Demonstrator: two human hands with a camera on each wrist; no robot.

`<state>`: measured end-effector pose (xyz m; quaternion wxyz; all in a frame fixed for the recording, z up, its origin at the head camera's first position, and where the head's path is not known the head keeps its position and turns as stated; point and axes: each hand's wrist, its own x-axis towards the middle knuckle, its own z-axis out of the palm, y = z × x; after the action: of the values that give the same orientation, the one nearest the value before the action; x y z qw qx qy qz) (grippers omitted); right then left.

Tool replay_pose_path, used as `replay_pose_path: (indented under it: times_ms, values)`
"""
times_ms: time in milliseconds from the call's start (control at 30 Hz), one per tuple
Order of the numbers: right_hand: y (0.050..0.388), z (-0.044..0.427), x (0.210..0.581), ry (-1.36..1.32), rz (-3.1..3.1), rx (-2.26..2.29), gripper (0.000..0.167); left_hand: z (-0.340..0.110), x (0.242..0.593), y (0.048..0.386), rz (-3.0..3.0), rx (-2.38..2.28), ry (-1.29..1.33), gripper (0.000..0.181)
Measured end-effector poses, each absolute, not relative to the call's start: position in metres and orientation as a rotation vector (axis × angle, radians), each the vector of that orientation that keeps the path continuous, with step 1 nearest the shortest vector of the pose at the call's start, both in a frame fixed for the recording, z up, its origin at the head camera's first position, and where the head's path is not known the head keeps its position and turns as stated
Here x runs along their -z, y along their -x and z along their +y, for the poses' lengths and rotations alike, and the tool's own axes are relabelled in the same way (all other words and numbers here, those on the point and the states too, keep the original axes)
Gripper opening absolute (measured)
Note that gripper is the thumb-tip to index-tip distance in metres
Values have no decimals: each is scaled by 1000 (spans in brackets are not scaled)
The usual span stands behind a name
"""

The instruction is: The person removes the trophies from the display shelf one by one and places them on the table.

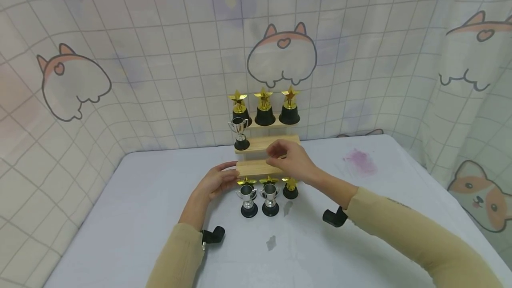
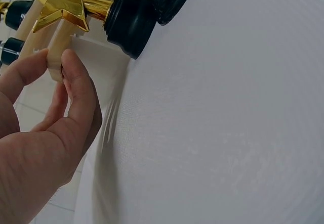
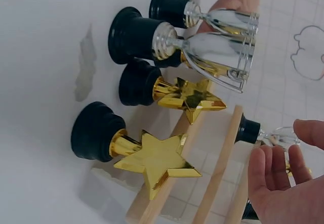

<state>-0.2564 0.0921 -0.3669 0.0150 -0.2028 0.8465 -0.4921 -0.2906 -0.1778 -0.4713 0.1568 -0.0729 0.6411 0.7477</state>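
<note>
My left hand (image 1: 218,180) pinches the left end of the lowest board of a wooden tiered shelf (image 1: 256,167); the left wrist view shows its thumb and fingers about the board end (image 2: 59,49). Over the right part of that board is my right hand (image 1: 294,159). Its fingers (image 3: 277,168) are loosely bent, with nothing visible between them. A silver cup trophy (image 1: 240,133) stands at the left of the middle board. Three gold star trophies (image 1: 264,106) stand on the top board. Before the shelf, two silver cups (image 1: 270,200) stand near gold star trophies (image 1: 290,188), some partly hidden.
A white cloth (image 1: 132,217) covers the table, with grey patches (image 1: 271,242) in front and a pink stain (image 1: 361,161) at the right. Behind hangs a checked curtain (image 1: 172,79) with cartoon animals. Black wrist cameras (image 1: 335,218) stick out below both hands.
</note>
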Motion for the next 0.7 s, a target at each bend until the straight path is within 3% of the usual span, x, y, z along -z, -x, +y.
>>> replay_pose_path:
  times_ms: [700]
  values:
    - [307, 50, 366, 637, 2611, 1584, 35, -178, 473, 290, 1825, -2147, 182, 57]
